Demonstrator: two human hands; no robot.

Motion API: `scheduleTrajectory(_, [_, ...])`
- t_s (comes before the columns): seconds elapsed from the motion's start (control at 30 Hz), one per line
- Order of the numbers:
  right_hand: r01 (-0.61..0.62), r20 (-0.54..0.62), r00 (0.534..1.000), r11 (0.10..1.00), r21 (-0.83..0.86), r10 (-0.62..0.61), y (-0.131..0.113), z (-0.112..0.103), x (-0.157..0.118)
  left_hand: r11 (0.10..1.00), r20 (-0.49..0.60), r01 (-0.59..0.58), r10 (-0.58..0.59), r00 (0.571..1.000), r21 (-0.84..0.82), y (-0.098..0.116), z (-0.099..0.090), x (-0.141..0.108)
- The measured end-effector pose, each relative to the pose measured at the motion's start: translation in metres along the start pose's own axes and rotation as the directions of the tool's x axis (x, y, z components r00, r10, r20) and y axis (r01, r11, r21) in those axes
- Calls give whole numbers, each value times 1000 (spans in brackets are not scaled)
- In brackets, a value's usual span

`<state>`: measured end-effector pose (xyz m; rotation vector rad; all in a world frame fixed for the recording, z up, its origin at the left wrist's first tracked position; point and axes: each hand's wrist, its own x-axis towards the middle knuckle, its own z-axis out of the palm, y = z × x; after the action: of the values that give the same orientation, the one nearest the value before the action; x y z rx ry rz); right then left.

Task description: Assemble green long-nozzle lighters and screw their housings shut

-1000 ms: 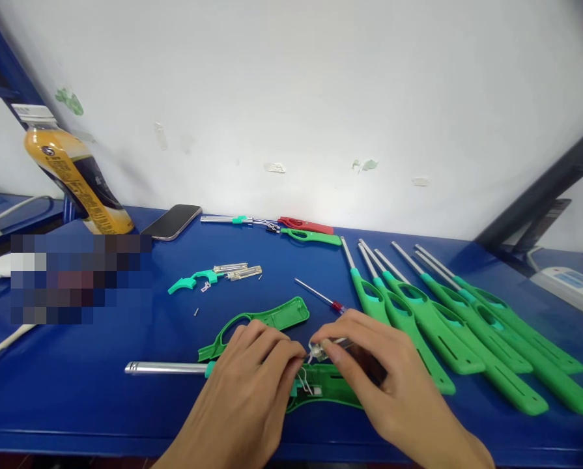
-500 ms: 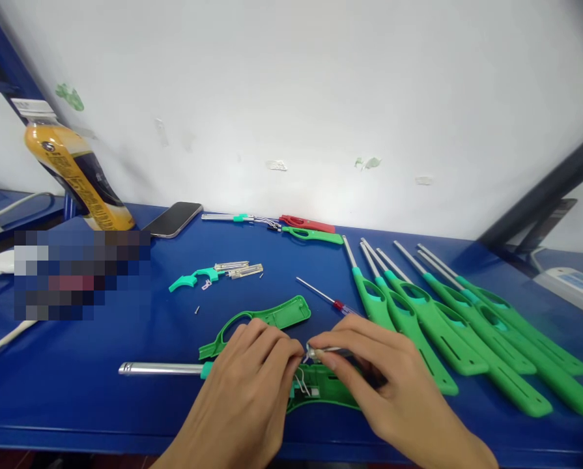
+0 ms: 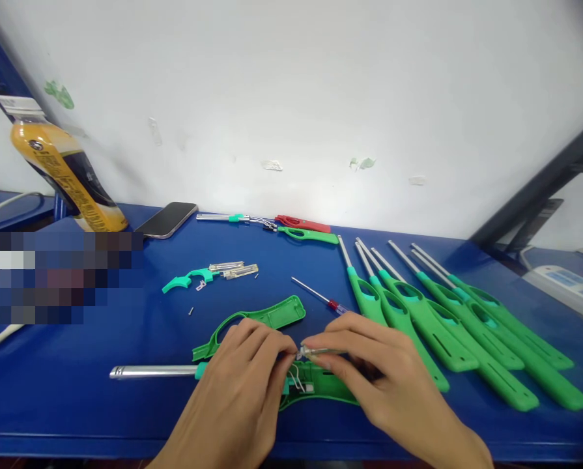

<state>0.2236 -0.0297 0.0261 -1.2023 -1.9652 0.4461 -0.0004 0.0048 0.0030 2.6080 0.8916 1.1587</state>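
Observation:
My right hand (image 3: 383,365) pinches a slim clear lighter part with a pale tip (image 3: 315,351), most of it hidden by the fingers. Against that tip, my left hand (image 3: 247,384) is closed, thumb and fingertips together; whatever sits in them is too small to make out. Beneath both hands lies an opened green lighter half-shell (image 3: 320,391), with white wires (image 3: 296,376) inside. Its metal tube (image 3: 152,371) points left. Just behind my left hand rests another green half-shell (image 3: 284,314). A red-handled screwdriver (image 3: 315,293) lies beyond my right hand.
Several green lighters (image 3: 447,339) fan out at the right. Clear tanks (image 3: 235,270), teal triggers (image 3: 178,283) and a small screw (image 3: 191,311) lie left of centre. Along the wall are a phone (image 3: 169,219), a bottle (image 3: 69,169) and a red shell (image 3: 303,224).
The view has shifted slightly, moving the scene left. My fingertips still meet over the half-shell; the clear part's tip now shows slightly more between them.

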Motion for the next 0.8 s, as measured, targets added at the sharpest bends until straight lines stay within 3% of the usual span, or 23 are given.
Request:
scheduleTrajectory(0.37, [43,-56,997,999,-3,-43,5,-2,0,994,-7,75,-76,997,-85,-3,2,1])
scheduleTrajectory(0.57, [48,-43,998,998,39,-46,8,-1,-3,1000,-13,-19,19,1000,12,0,1,2])
scheduleTrajectory(0.8, [65,-45,997,997,48,-63,6,-1,-2,996,-12,-48,49,999,72,0,1,-1])
